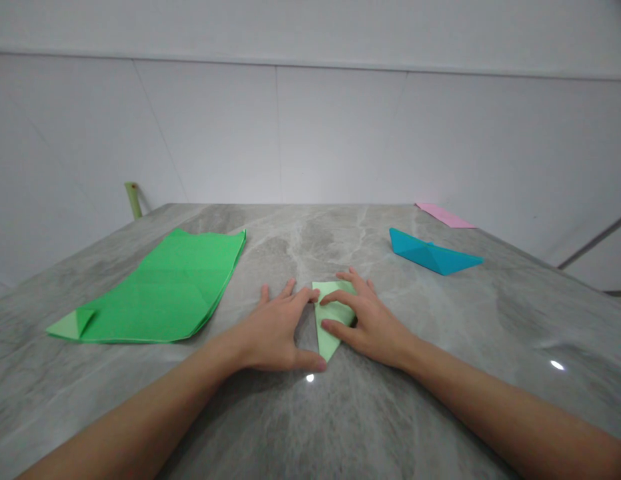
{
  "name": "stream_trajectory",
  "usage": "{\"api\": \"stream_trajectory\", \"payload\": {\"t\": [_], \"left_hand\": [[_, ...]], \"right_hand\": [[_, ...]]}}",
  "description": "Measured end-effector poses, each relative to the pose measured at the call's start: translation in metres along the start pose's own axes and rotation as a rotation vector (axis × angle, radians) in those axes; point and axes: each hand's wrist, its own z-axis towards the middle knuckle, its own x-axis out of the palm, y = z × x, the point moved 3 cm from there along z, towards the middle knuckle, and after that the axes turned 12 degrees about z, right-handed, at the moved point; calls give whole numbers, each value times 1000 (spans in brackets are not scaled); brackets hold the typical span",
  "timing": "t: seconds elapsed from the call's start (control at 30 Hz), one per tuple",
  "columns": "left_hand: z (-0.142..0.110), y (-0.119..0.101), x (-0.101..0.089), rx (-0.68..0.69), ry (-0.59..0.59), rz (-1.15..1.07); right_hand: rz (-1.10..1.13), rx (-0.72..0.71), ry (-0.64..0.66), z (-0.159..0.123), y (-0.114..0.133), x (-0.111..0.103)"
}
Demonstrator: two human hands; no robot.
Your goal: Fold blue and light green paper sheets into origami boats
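A small piece of folded light green paper (pixel 333 313) lies on the table in front of me, narrowing to a point at its near end. My left hand (pixel 273 333) rests along its left side with the fingers spread. The left index fingertip touches the upper left corner, and the thumb is at the near tip. From the right, my right hand (pixel 373 323) lies over the paper, fingers apart, with thumb and index finger on its surface. The right hand hides part of the paper's right side.
Large green paper sheets (pixel 160 287) lie stacked at the left, one corner folded over. A blue paper boat (pixel 435 253) sits at the right. Farther back, pink paper (pixel 445 215) lies at the edge of the grey marbled table (pixel 310 233). A white wall (pixel 330 133) stands behind.
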Motion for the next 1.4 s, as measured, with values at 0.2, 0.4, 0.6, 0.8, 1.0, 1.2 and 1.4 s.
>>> {"api": "stream_trajectory", "payload": {"t": [0.2,0.4,0.6,0.8,1.0,1.2,1.4], "left_hand": [[1,0,-1,-5,1,10],[0,1,0,2,11,13],[0,1,1,12,-9,29],[0,1,0,7,-5,42],[1,-1,-2,-8,5,52],[1,1,-1,4,13,75],[0,3,0,23,5,83]], "right_hand": [[8,21,4,1,0,0],[18,39,29,2,1,0],[14,66,38,2,3,0],[21,71,42,3,4,-1],[-36,68,35,3,1,0],[-109,25,73,1,2,-2],[-136,-50,148,-4,5,-6]]}}
